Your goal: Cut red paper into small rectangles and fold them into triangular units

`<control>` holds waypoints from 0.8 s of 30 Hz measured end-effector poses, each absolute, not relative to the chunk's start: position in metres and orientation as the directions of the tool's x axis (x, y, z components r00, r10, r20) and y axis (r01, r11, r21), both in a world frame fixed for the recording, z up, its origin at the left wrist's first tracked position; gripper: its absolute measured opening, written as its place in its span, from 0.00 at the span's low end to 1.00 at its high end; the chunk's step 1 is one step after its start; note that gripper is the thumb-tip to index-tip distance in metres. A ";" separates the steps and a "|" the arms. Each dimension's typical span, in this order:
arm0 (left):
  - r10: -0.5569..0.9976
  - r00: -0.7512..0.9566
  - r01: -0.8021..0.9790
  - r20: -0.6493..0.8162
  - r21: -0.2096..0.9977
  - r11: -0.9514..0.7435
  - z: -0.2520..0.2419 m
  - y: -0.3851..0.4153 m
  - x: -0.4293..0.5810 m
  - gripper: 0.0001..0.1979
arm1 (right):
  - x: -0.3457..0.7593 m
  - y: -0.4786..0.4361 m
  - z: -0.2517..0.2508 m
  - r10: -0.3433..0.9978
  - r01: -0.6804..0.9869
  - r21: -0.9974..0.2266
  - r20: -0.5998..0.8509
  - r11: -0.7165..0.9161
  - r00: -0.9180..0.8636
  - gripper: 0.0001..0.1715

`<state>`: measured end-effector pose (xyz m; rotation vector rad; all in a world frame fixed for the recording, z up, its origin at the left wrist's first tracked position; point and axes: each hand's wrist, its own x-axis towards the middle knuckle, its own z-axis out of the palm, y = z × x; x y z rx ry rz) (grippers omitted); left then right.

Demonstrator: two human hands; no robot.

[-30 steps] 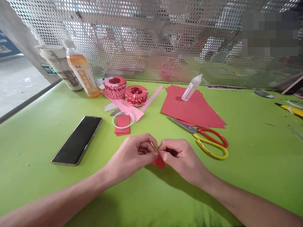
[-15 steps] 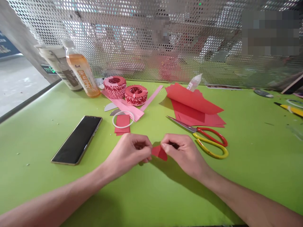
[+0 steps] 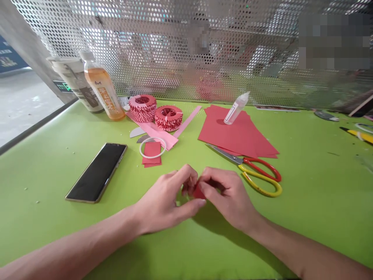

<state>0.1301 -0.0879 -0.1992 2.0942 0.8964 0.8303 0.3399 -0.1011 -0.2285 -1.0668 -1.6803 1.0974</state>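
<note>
A small piece of red paper point(image 3: 199, 192) is between my two hands, above the green table, mostly covered by fingers. My right hand point(image 3: 225, 194) pinches it between thumb and fingertips. On its other side, my left hand point(image 3: 167, 200) has its fingers curled against the paper, with the thumb reaching along its lower edge. Just beyond my right hand lie scissors point(image 3: 260, 175) with one red and one yellow handle. Past my left hand, small red paper rectangles point(image 3: 152, 151) lie stacked under a white ring point(image 3: 141, 153).
A phone point(image 3: 96, 173) lies left. Two rings of folded red and pink paper point(image 3: 142, 109) sit on pink strips point(image 3: 163, 137). A drink bottle point(image 3: 103, 91) and a cup point(image 3: 77, 83) stand back left. Red sheets point(image 3: 218, 130) bear a glue bottle point(image 3: 236, 109). Perforated metal panel point(image 3: 163, 50) behind.
My hands are closer together, and the left thumb has stretched out to the right. The red paper shows less. The top red sheet, curled up before, now lies flat, uncovering the glue bottle.
</note>
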 end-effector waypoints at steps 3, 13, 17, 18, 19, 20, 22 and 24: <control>0.815 0.530 0.282 0.234 0.858 -0.430 -0.200 -0.087 0.129 0.16 | 0.339 -0.103 -0.228 0.894 0.142 -0.935 0.254 0.325 -0.370 0.15; 0.882 0.453 0.181 0.134 0.954 -0.238 -0.206 -0.083 0.127 0.10 | 0.342 -0.094 -0.231 0.958 0.218 -0.975 -0.031 0.033 -0.286 0.20; 0.899 0.436 0.132 0.043 0.985 -0.111 -0.213 -0.079 0.127 0.08 | 0.341 -0.091 -0.230 0.949 0.219 -0.976 -0.066 0.003 -0.308 0.27; 0.904 0.426 0.139 0.034 0.985 -0.102 -0.213 -0.078 0.127 0.07 | 0.341 -0.091 -0.230 0.950 0.224 -0.975 -0.072 -0.003 -0.303 0.28; 0.912 0.409 0.151 0.031 0.983 -0.101 -0.214 -0.077 0.127 0.07 | 0.341 -0.091 -0.230 0.952 0.231 -0.973 -0.076 -0.006 -0.295 0.28; 0.921 0.389 0.162 0.030 0.982 -0.101 -0.214 -0.076 0.127 0.06 | 0.342 -0.091 -0.230 0.954 0.237 -0.971 -0.080 -0.010 -0.288 0.28; 0.935 0.353 0.154 0.027 0.984 -0.086 -0.213 -0.075 0.128 0.04 | 0.342 -0.091 -0.231 0.955 0.247 -0.969 -0.093 -0.021 -0.280 0.28; 0.939 0.343 0.101 0.013 0.994 -0.050 -0.211 -0.074 0.128 0.03 | 0.343 -0.090 -0.230 0.955 0.244 -0.969 -0.102 -0.032 -0.278 0.29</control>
